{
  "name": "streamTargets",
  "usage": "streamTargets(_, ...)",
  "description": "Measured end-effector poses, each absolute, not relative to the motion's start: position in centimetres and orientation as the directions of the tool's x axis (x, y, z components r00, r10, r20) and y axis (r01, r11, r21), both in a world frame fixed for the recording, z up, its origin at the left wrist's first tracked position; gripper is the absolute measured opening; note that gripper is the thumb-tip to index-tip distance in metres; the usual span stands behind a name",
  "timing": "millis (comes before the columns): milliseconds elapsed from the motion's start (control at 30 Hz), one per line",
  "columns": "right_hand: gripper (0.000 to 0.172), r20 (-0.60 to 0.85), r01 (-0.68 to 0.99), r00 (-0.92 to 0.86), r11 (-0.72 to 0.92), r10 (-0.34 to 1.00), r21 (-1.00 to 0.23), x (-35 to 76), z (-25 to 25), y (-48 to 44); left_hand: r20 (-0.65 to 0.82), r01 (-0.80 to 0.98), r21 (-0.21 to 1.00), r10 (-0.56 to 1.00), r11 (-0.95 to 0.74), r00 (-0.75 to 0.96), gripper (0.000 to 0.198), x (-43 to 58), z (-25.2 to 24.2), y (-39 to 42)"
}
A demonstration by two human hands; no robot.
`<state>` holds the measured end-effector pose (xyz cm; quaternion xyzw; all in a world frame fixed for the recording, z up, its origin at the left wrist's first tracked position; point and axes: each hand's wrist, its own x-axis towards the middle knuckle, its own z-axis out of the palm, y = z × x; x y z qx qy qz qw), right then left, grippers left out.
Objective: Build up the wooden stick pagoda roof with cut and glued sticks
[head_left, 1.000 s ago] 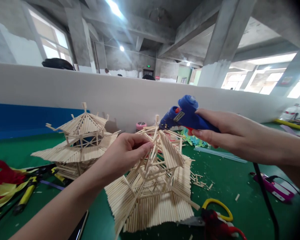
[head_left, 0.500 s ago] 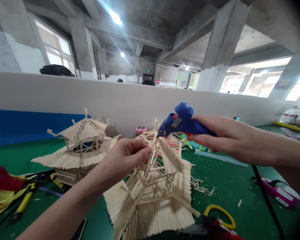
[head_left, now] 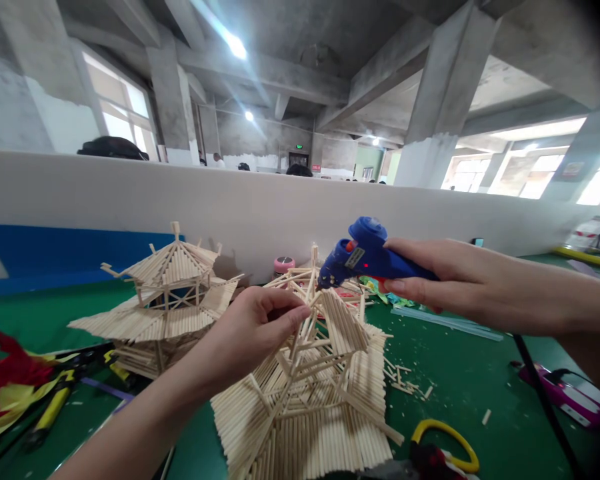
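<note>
My right hand [head_left: 420, 273] grips a blue hot glue gun [head_left: 355, 257] by its handle, a finger at the red trigger. Its nozzle points down and left, close to the peak of a pagoda model [head_left: 305, 427] built from thin wooden sticks. One upper roof panel [head_left: 343, 323] of side-by-side sticks is in place there; bare frame sticks show around it. Just left of the nozzle, my left hand [head_left: 260, 323] is closed, thumb and forefinger pinching a thin wooden stick [head_left: 316, 301] near the peak. My fingers hide part of that stick.
A second stick pagoda [head_left: 173, 293] stands at left. Yellow-handled scissors [head_left: 447, 443] lie front right, near stick offcuts [head_left: 405, 383]. Clear glue sticks [head_left: 445, 320], a purple device [head_left: 563, 393] and a black cord [head_left: 540, 400] are at right. Yellow-handled pliers [head_left: 55, 407] lie left.
The view has tilted slightly, so the scene sits a little lower. The glue gun's nozzle has come nearer the left fingertips and the stick at the peak. Both grips are unchanged.
</note>
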<state>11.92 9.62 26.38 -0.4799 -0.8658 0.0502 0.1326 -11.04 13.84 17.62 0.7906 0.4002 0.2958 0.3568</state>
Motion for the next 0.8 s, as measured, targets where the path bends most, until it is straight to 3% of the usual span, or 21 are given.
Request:
streamTargets(233,0.030,0.189,0.806,-0.503,0.537,0.843,-0.248,11.93,26.44,9.96,0.214,0.407,0.796,0.838,-0.447,0.503,0.030,-11.05,17.50,13.84)
streamTargets(667,0.015,0.092,0.784,-0.531,0.529,0.842,-0.325,12.30,26.71,10.14,0.207,0.425,0.792,0.848,-0.439,0.488,0.028,-11.01,17.85,13.64)
streamTargets(800,0.018,0.116,0.779,-0.520,0.526,0.846,-0.341,12.45,26.92,10.05,0.209,0.435,0.787,0.852,-0.438,0.480,0.028,-11.06,17.68,13.64)
